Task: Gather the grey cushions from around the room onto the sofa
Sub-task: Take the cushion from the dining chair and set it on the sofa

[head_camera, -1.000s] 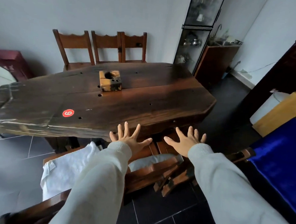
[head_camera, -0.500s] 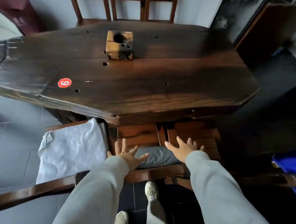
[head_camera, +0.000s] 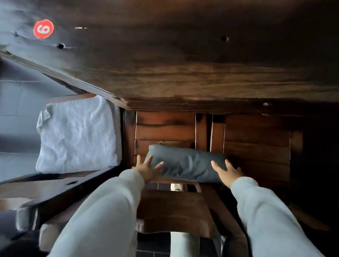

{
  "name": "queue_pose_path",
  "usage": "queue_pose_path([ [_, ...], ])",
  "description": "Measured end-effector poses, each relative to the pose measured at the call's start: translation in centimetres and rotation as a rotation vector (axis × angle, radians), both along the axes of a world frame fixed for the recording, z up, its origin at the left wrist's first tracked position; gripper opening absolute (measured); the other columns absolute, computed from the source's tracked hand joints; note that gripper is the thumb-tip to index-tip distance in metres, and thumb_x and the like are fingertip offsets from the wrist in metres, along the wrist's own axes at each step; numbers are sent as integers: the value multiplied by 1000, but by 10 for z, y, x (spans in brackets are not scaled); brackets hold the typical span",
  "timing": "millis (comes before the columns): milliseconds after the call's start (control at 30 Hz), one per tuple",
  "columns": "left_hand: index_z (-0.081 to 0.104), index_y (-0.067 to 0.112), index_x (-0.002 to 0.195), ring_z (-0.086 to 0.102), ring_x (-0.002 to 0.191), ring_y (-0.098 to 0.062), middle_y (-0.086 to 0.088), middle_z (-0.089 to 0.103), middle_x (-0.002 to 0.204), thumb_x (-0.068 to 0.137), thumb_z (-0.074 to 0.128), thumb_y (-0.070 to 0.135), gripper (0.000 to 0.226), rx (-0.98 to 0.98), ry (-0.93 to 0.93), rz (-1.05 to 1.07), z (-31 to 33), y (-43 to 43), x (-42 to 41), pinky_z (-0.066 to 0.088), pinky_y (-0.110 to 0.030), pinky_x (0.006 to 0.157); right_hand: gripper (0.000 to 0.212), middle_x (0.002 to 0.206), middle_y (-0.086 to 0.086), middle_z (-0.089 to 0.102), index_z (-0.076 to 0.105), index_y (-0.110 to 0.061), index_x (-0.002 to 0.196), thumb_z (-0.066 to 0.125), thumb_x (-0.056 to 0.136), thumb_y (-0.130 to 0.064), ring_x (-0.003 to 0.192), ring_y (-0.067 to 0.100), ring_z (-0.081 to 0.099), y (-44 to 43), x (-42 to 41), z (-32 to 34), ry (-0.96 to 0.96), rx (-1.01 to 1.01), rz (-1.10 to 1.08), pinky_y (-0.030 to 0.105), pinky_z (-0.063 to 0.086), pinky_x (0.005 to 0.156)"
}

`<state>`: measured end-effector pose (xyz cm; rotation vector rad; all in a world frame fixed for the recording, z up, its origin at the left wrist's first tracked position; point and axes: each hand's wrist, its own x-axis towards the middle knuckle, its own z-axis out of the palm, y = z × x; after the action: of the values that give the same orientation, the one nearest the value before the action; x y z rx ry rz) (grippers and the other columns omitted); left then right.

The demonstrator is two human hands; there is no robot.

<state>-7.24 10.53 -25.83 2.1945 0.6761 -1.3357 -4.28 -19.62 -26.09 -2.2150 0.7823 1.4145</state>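
Head view, lower centre of frame: a grey cushion (head_camera: 184, 163) lies crosswise on a wooden chair seat (head_camera: 164, 128) below the tabletop (head_camera: 188, 60), left hand (head_camera: 147, 169) and right hand (head_camera: 226, 173) spread open, one pressing each end.

I'm looking straight down: my left hand (head_camera: 147, 169) and right hand (head_camera: 227, 173) press flat, fingers spread, against the two ends of the grey cushion (head_camera: 184, 163), which lies across a slatted chair (head_camera: 165, 126) tucked under the table (head_camera: 188, 60) at 12 o'clock. At 9 o'clock from the cushion a white cushion (head_camera: 77, 135) rests on the next chair, and up at 10 o'clock a red sticker (head_camera: 43, 28) with a 6 or 9 sits on the tabletop. At 3 o'clock stands another chair (head_camera: 258, 148), its seat bare.
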Motion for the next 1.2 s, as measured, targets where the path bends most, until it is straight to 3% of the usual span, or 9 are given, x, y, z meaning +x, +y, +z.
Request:
queue_pose_path([
  [200, 29, 14, 159, 50, 137, -31, -15, 48, 153, 95, 71, 37, 80, -122, -19, 468, -52, 11, 4, 38, -37, 115, 106, 170, 25, 15, 3, -48, 166, 66, 85, -76, 153, 46, 28, -4, -13, -41, -34, 19, -67, 51, 26, 123],
  [433, 42, 24, 154, 58, 126, -30, -5, 57, 143, 73, 89, 40, 95, -7, -98, 365, -12, 16, 9, 49, -38, 104, 127, 170, 12, 29, 14, -40, 167, 84, 67, -73, 153, 36, 34, -9, 19, -15, -21, 77, 45, 48, 32, 122],
  [633, 59, 23, 138, 66, 109, -24, 0, 67, 123, 63, 97, 25, 84, -116, -275, 661, 65, 59, 12, 56, -42, 96, 137, 160, 14, 39, 17, -34, 161, 93, 53, -70, 142, 39, 44, 12, 72, 50, -174, 102, 124, 50, 40, 108],
  [733, 68, 15, 125, 68, 90, -24, -4, 72, 98, 63, 96, 13, 67, -176, -353, 744, 118, 93, 16, 56, -34, 74, 119, 140, 7, 52, 36, -31, 150, 97, 53, -61, 124, 31, 52, 28, 87, 98, -232, 153, 231, 40, 41, 92],
  [800, 71, 12, 120, 70, 101, -25, -7, 74, 103, 70, 92, 8, 54, -205, -437, 817, 171, 127, -1, 57, -35, 78, 102, 126, -2, 60, 52, -33, 138, 100, 50, -55, 110, 22, 55, 50, 91, 146, -345, 236, 322, 36, 42, 88],
  [933, 71, 16, 92, 63, 98, -14, 1, 71, 96, 67, 93, 24, 35, -324, -692, 1014, 246, 160, -26, 47, -39, 86, 73, 104, -13, 75, 73, -34, 106, 99, 42, -59, 95, 11, 68, 79, 87, 216, -576, 415, 128, 28, 49, 82],
  [1000, 64, 23, 95, 60, 101, -9, 4, 66, 103, 63, 91, 39, 45, -404, -889, 1117, 307, 194, -73, 39, -41, 85, 69, 108, -5, 79, 74, -26, 90, 94, 35, -61, 97, 10, 73, 132, 66, 267, -692, 622, -53, 27, 55, 86],
  [1100, 67, 28, 110, 71, 105, -8, 10, 76, 115, 82, 84, 31, 33, -495, -1132, 1214, 364, 224, -133, 52, -34, 86, 73, 109, 9, 78, 71, -15, 82, 95, 36, -67, 102, 24, 74, 203, 36, 326, -744, 799, -211, 51, 58, 100],
  [1200, 62, 28, 128, 74, 103, -12, 7, 78, 114, 83, 84, 17, 51, -458, -1315, 1175, 409, 262, -215, 57, -23, 79, 78, 68, -13, 63, 77, -21, 65, 84, 30, -90, 61, 5, 59, 282, -8, 391, -900, 834, -224, 28, 61, 71],
])
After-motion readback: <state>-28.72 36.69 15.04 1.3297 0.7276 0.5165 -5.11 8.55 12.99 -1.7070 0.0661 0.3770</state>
